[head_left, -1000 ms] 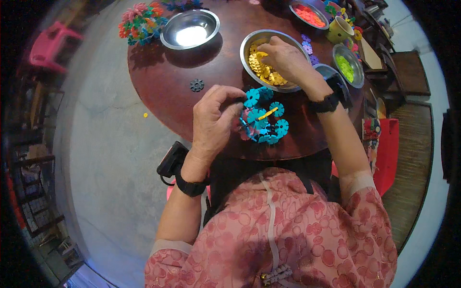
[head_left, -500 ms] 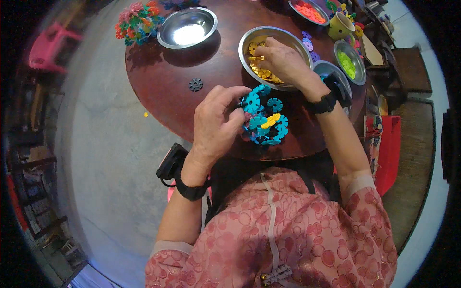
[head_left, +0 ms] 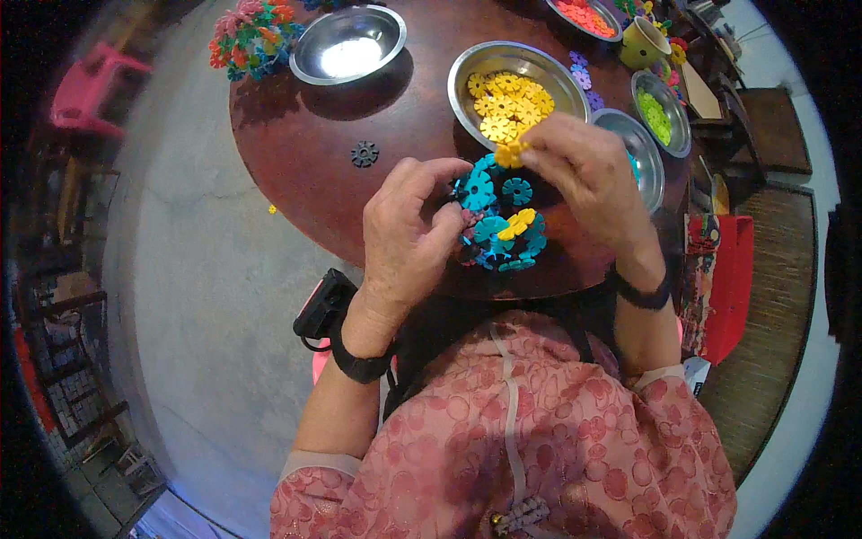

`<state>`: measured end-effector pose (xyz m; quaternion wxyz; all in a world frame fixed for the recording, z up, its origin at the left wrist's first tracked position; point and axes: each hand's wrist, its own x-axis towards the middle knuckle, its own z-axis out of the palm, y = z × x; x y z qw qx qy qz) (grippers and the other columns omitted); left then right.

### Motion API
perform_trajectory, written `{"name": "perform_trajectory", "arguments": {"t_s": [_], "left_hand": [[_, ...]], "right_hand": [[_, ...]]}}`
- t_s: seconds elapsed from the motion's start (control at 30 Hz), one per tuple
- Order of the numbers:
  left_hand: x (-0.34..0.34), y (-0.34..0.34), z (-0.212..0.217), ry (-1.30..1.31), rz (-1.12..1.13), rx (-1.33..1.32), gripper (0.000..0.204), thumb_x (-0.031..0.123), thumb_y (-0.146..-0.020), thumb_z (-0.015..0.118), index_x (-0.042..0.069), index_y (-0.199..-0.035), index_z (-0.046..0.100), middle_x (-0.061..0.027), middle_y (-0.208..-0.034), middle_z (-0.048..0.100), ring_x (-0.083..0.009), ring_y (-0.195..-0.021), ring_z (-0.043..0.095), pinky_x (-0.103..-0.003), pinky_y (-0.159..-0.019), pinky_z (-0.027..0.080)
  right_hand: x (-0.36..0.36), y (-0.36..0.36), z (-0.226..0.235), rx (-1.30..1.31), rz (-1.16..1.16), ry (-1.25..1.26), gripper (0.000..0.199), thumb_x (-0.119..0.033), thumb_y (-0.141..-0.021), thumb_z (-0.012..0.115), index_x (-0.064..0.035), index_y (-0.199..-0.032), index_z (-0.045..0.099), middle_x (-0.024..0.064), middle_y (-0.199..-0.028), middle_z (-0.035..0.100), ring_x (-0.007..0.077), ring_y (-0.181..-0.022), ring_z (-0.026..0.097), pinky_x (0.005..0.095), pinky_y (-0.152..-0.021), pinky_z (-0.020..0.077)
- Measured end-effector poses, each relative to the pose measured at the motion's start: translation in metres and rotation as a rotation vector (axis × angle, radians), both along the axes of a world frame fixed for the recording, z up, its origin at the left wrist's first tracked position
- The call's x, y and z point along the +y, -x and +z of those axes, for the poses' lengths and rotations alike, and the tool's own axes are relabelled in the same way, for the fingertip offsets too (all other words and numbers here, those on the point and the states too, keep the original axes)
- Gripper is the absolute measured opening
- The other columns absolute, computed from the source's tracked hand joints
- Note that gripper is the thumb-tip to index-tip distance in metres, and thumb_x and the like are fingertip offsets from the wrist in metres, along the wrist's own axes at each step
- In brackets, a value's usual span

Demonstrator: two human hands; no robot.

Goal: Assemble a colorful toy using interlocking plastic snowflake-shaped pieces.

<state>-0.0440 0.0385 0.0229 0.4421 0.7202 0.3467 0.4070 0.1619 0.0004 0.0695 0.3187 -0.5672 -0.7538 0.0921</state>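
My left hand (head_left: pixel 409 229) grips the left side of a rounded cluster of joined teal snowflake discs (head_left: pixel 492 230). A yellow disc (head_left: pixel 518 224) is slotted into the cluster's near right side. Between thumb and fingertips of my right hand (head_left: pixel 597 175) is another yellow snowflake disc (head_left: pixel 512 154), held just above the cluster's far edge and apart from the slotted one. Behind it stands a steel bowl (head_left: pixel 460 79) of yellow discs (head_left: pixel 516 101).
A steel bowl (head_left: pixel 392 38) stands far left beside a colourful disc ball (head_left: pixel 256 40). A dark disc (head_left: pixel 365 154) lies on the brown table (head_left: pixel 305 193). On the right are bowls of teal, green (head_left: pixel 654 119) and orange discs (head_left: pixel 585 15), plus a yellow cup (head_left: pixel 643 43).
My right hand has come out of the bowl of yellow discs, nearer to me, with one yellow disc in its fingers. My left hand keeps its hold on the cluster.
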Motion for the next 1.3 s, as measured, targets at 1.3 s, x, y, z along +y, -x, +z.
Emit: {"name": "perform_trajectory", "arguments": {"t_s": [1.3], "left_hand": [[-0.002,0.004,0.004,-0.055,-0.044,-0.025,0.008,0.001,-0.081,0.068,-0.001,-0.085,0.061,-0.0037,-0.079,0.058,-0.0101,-0.069,0.056,-0.022,-0.062,0.044]], "right_hand": [[-0.029,0.020,-0.003,0.151,-0.037,-0.046,0.010,-0.006,-0.081,0.067,-0.0008,-0.085,0.059,0.0144,-0.078,0.059,0.0316,-0.071,0.060,0.0375,-0.062,0.0475]]}}
